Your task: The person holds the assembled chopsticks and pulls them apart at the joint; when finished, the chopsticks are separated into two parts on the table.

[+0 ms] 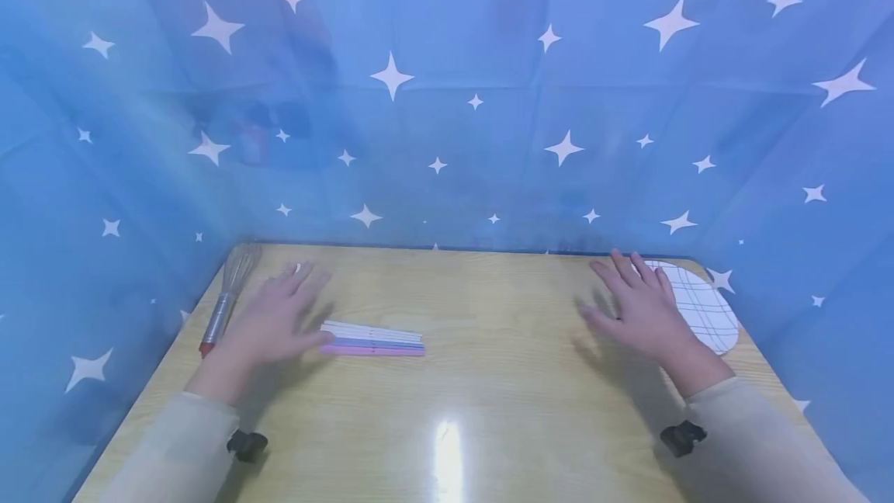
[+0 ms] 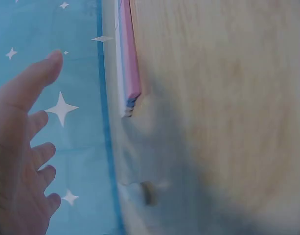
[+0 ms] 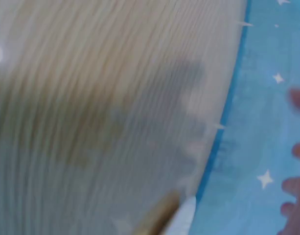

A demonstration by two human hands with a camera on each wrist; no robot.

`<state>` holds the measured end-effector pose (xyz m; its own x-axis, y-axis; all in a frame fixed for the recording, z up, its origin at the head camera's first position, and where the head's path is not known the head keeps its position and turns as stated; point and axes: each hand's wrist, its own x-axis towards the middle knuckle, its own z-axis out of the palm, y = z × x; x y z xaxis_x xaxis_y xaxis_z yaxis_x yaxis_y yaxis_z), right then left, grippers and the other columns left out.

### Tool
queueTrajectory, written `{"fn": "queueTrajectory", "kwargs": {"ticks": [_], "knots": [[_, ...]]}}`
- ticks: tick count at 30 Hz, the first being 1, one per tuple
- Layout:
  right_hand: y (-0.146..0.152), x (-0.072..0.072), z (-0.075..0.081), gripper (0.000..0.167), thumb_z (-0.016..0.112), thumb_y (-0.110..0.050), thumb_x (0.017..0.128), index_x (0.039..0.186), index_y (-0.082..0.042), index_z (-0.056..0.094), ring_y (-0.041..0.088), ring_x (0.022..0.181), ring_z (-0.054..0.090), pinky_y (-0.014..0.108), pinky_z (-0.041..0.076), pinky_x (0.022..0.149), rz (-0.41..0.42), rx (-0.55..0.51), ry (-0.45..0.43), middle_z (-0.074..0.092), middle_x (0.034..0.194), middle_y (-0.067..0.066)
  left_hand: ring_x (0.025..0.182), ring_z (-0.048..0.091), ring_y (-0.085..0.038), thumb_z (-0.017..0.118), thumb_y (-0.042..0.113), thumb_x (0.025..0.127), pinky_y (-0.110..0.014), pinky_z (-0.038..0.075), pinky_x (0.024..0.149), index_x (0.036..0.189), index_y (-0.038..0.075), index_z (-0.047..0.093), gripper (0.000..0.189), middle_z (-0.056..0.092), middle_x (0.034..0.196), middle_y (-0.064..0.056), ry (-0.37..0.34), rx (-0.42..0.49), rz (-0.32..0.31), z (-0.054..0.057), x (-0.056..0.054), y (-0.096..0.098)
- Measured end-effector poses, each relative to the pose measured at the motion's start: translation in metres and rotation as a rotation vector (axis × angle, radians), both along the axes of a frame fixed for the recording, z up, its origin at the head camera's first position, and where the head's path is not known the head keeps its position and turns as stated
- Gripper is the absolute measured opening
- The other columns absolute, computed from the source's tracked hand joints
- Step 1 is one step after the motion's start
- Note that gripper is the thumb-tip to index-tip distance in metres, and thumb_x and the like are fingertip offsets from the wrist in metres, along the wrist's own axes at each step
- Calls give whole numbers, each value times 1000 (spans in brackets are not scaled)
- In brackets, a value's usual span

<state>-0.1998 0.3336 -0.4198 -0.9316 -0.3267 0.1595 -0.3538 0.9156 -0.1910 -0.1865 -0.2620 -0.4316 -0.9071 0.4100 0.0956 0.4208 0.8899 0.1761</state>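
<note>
My left hand (image 1: 282,320) hovers over the left side of the table with fingers spread and holds nothing. Just right of its thumb lies a flat bundle of white, blue and pink strips (image 1: 373,340), also in the left wrist view as a stack (image 2: 130,58). To the left of this hand, a wire whisk (image 1: 229,293) with a metal handle and red end lies along the table's edge. My right hand (image 1: 639,313), fingers spread and holding nothing, is above the table beside a white rounded flat piece with dark crossing lines (image 1: 701,305), partly covering it.
A small white object (image 1: 299,267), mostly hidden by the left fingers, appears blurred in the left wrist view (image 2: 140,193). The wooden table (image 1: 503,379) reflects a bright light at its front. A blue curtain with white stars (image 1: 475,138) hangs behind and along both sides.
</note>
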Motion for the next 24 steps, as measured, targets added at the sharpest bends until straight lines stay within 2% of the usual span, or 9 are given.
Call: {"fn": "queueTrajectory", "kwargs": {"ticks": [3,6,10,15,20,24], "knots": [[-7,-1,-10,83,64,-56,102,165,-8,37,57,156,11,80,5,117,-52,-34,17,19,172,30,156,16,-55,77,58,92,-74,15,122,167,8,33,100,21,173,-25,-9,91,-22,-15,0,-5],[-14,-2,-16,79,66,-50,102,161,-3,41,60,152,19,82,11,115,-54,-82,37,27,168,33,156,18,-55,77,57,93,-74,15,122,166,8,35,98,23,173,-23,-19,162,-33,-27,1,-6],[-27,-1,-24,69,69,-40,102,153,2,50,62,146,29,82,21,110,-27,-170,62,38,160,36,154,21,-55,77,50,96,-75,18,120,165,6,37,91,27,171,-25,-38,272,-39,-34,5,-3],[-46,1,-37,57,77,-29,96,141,2,62,57,141,39,78,29,108,-6,-272,124,50,151,34,155,22,-54,75,43,99,-74,21,120,164,5,38,84,30,168,-28,-72,369,-47,-45,7,6],[-67,1,-51,46,82,-22,91,130,-2,70,55,134,47,78,32,105,-8,-343,201,60,143,29,153,25,-56,75,34,100,-73,21,120,158,2,47,72,37,164,-30,-81,451,-30,-53,10,13],[-82,-1,-63,43,81,-25,92,127,-1,72,55,133,49,76,31,108,-20,-361,174,62,140,28,151,30,-55,74,29,101,-72,21,121,150,0,57,60,46,160,-28,-95,488,-6,-62,13,18]]}}
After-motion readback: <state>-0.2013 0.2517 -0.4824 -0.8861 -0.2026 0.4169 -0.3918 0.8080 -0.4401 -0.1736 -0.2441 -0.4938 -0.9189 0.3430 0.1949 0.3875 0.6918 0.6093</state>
